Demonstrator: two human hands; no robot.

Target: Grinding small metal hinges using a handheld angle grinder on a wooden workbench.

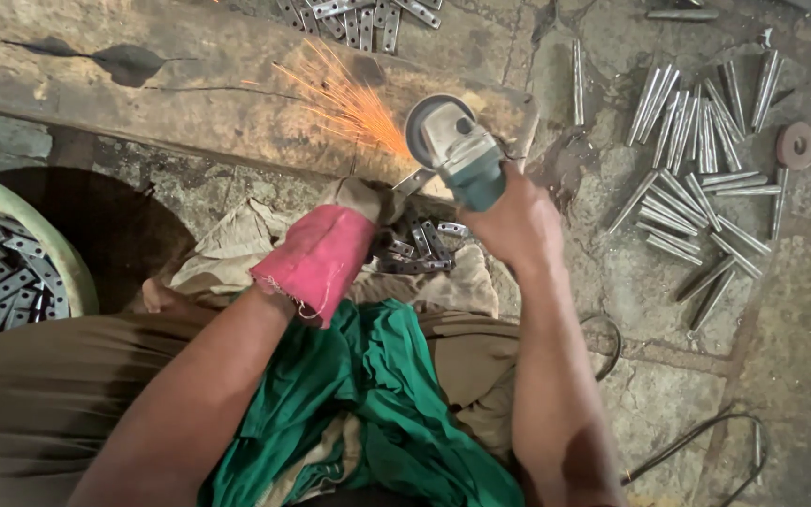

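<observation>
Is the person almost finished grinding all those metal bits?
Hard to say. The right hand runs the grinder, sparks flying, on a piece the gloved left hand holds. More flat strips wait on the lap; a tub holds many, ground or not unclear.

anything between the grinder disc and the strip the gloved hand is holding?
Nothing visible. The grinder in the right hand meets the metal strip held by the gloved left hand; sparks fly from the contact point.
</observation>
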